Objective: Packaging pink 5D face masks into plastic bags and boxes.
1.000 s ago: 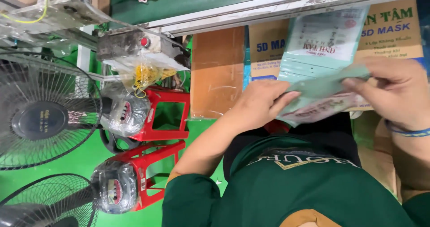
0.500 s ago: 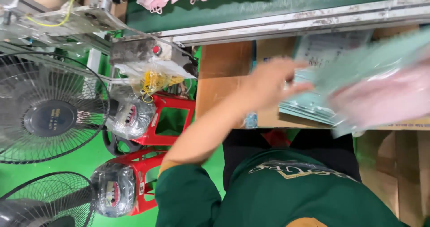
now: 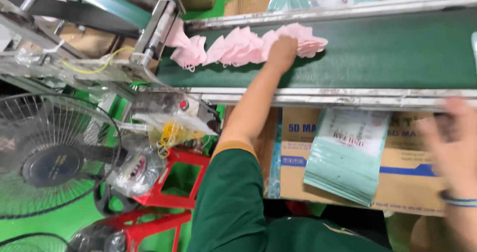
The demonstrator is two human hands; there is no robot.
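view: head camera, looking down at a conveyor and the person's own arms
left hand (image 3: 282, 50): stretched out onto the belt, fingers curled down on the pink masks, pressing the pile; whether it truly grips any, cannot tell
masks (image 3: 238, 47): pink, fanned in an overlapping row on the belt, running from the machine end to just past the left hand
belt (image 3: 397, 53): dark green, flat, steel rails along both long edges
right hand (image 3: 449, 142): at the right edge, blurred, fingers spread apart, holding nothing that shows, hanging in front of the box
wristband (image 3: 459, 201): blue, on the right wrist
hands: well apart, left on the belt, right near the box
pouches (image 3: 345, 157): pale green flat bags with a clear window, stacked and leaning against the box front, between the two arms
box (image 3: 407, 175): brown cardboard with a blue stripe, below the near rail
sleeve (image 3: 228, 202): dark green, on the left arm, tan cuff
fan (image 3: 49, 157): wire-caged, left of the arm, below the machine frame
stool (image 3: 174, 182): red plastic, beside the fan
bag (image 3: 171, 130): clear plastic with yellow bits inside, hanging under the frame
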